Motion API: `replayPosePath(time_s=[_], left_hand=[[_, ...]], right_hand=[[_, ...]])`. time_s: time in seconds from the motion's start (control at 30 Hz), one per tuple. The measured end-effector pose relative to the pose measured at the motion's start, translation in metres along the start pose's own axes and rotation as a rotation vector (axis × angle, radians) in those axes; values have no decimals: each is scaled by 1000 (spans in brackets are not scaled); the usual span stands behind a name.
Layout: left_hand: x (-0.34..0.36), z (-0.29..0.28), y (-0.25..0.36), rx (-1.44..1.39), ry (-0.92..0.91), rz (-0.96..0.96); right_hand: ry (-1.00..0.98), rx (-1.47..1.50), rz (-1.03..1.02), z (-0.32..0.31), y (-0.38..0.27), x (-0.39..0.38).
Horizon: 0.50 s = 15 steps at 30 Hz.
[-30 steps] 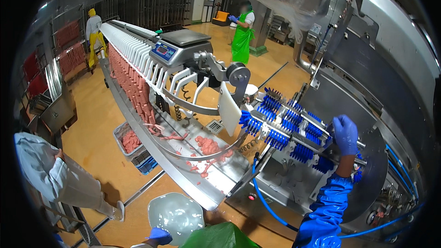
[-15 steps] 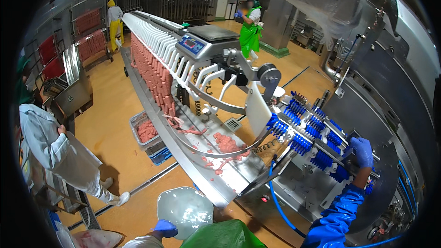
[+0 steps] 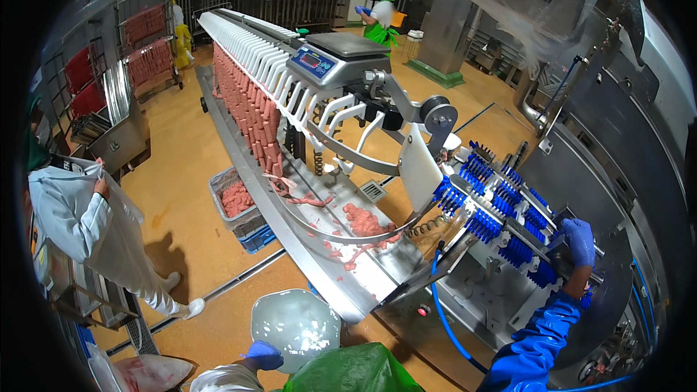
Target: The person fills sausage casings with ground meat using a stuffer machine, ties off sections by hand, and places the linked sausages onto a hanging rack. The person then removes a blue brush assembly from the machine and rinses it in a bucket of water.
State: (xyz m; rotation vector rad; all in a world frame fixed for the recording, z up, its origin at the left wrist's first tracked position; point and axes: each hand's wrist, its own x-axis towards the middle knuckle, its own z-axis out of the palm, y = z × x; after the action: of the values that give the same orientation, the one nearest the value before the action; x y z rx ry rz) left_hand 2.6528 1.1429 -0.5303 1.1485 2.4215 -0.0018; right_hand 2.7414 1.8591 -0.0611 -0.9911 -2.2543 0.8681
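Note:
My right hand [image 3: 579,241], in a blue glove and blue sleeve, is closed round a metal part at the near end of a linking machine's conveyor with blue bristle-like fingers [image 3: 501,207]. Low in the view, my left hand [image 3: 263,355], also blue-gloved, is beside the edge of a grey water-filled basin [image 3: 296,327]; how its fingers are set is unclear. Past the machine, pink sausage links [image 3: 250,116] hang from a long row of white hooks [image 3: 290,94]. Loose pink meat [image 3: 363,219] lies on the steel tray [image 3: 337,276] below.
A scale [image 3: 316,65] stands above the hooks. Under the tray is a crate [image 3: 236,199] of meat scraps. On the left stands a person in a white coat [image 3: 87,218]; farther off is a person in a green apron [image 3: 379,29]. A blue hose [image 3: 444,319] runs beside the machine.
The view has shifted slightly. The far person in the green apron has turned and moved left. Both my hands stay in nearly the same places, the right one still on the metal part.

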Motion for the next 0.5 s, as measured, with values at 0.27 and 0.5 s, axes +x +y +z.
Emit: replayPosePath(time_s=[0.27,0.5], left_hand=[[1,5,-2,-8,-10,3],[-4,-13,7,-26,94,24]], right_hand=[[-4,7,-41,3,1,2],[7,46,-1,1,-3,-1]])
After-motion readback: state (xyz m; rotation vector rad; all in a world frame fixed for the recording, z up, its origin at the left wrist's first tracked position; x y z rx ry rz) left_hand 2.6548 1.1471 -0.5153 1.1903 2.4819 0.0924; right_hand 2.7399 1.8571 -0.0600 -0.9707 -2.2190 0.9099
